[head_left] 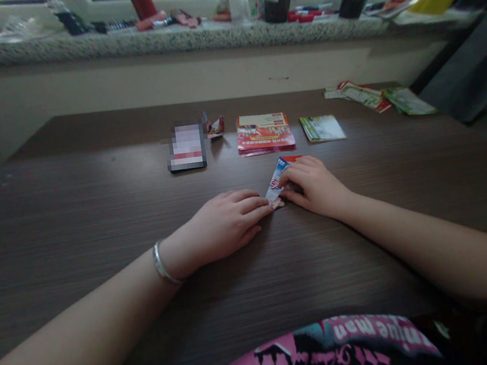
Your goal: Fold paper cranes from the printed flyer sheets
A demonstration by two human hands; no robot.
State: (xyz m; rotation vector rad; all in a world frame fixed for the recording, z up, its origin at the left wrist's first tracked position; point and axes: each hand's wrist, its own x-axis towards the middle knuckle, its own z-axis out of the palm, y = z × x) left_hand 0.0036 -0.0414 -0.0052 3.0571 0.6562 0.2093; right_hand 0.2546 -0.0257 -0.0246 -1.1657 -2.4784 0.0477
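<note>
A small piece of folded printed paper (275, 182), blue and white with a red edge, lies on the table in front of me. My right hand (314, 182) is curled over its right side, thumb and fingers closed on it and hiding part of it. My left hand (228, 223) lies low over the table with its fingers stretched out. Its fingertips touch the paper's near lower corner. A silver bangle is on the left wrist.
Behind the hands are a stack of red leaflets (265, 135), a pale green-edged stack of paper (323, 128), a phone-like device (186, 148) and a small folded paper piece (216, 128). More leaflets (366, 97) lie at the back right. The cluttered stone windowsill (190, 36) runs behind the table.
</note>
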